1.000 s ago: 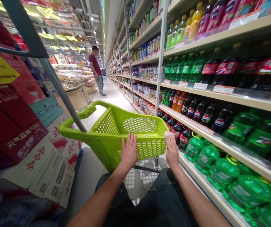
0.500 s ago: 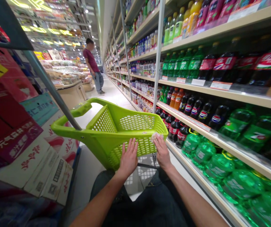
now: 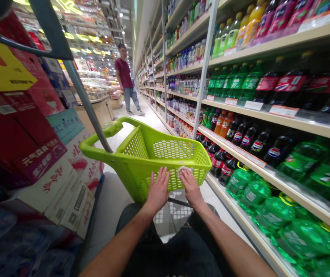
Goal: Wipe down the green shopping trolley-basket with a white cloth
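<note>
A lime-green plastic shopping basket [image 3: 142, 152] stands in the aisle in front of my knees, its long handle reaching left. My left hand [image 3: 158, 189] lies flat against the basket's near wall, fingers spread. Just to its right, my right hand [image 3: 190, 185] presses a small whitish cloth [image 3: 182, 169] onto the near rim, fingers closed over it.
Shelves of soft-drink bottles [image 3: 248, 138] run along the right, with green bottles low beside my right arm. Stacked red and white cartons [image 3: 46, 169] and a grey metal pole [image 3: 87, 104] stand on the left. A person in a dark-red shirt [image 3: 126, 79] stands farther down the aisle.
My right hand has slid the cloth leftward along the basket's near rim, from the right corner toward the middle. The left hand has stayed on the wall. The far person has stepped.
</note>
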Tool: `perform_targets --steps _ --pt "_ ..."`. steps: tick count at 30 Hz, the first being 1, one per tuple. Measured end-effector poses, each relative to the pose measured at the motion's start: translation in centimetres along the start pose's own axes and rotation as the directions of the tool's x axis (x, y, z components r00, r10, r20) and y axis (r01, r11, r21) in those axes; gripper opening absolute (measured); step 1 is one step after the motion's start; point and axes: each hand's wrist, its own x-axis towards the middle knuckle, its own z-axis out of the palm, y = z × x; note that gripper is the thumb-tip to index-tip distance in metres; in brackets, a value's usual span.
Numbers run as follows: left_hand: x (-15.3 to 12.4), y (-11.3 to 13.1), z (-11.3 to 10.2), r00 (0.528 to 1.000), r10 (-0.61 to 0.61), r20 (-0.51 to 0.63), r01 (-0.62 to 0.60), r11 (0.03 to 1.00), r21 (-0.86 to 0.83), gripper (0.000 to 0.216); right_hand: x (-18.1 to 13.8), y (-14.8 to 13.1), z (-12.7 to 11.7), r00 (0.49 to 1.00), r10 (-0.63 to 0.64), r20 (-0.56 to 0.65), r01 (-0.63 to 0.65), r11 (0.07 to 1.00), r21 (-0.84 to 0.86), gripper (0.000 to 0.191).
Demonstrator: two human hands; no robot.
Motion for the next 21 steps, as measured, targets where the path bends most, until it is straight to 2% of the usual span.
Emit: perform_targets --steps 4,10,12,15,17,21 --pt "-1.0 -1.3 0.1 1.0 -0.028 0.009 0.028 0.999 0.02 0.061 -2.5 -1.0 1.0 0.997 -0.022 0.075 0.02 0.999 0.025 0.048" --pt "-1.4 -2.3 -0.5 0.998 -0.062 -0.01 0.062 0.998 0.025 0.063 2.6 -2.6 0.1 0.999 -0.022 -0.035 0.023 0.999 0.029 0.047" --pt "-1.6 -2.6 -0.6 0.997 -0.073 -0.01 0.073 0.997 0.024 0.062 2.4 -2.7 1.0 0.999 -0.039 -0.031 0.039 0.999 0.009 0.045" --pt "-2.2 -3.1 -0.6 0.996 -0.087 -0.003 0.087 0.996 0.03 0.062 0.1 -3.0 2.5 0.997 -0.075 0.034 0.074 0.997 0.027 0.046" --pt "-2.5 -3.5 -0.7 0.996 -0.093 0.002 0.093 0.995 0.034 0.062 -0.5 -3.8 2.6 0.994 -0.078 0.071 0.074 0.996 0.053 0.048" --pt "-2.5 -4.2 -1.2 0.993 -0.115 0.01 0.114 0.993 0.039 0.061 2.7 -5.4 1.8 0.996 -0.089 0.017 0.088 0.993 0.084 0.046"
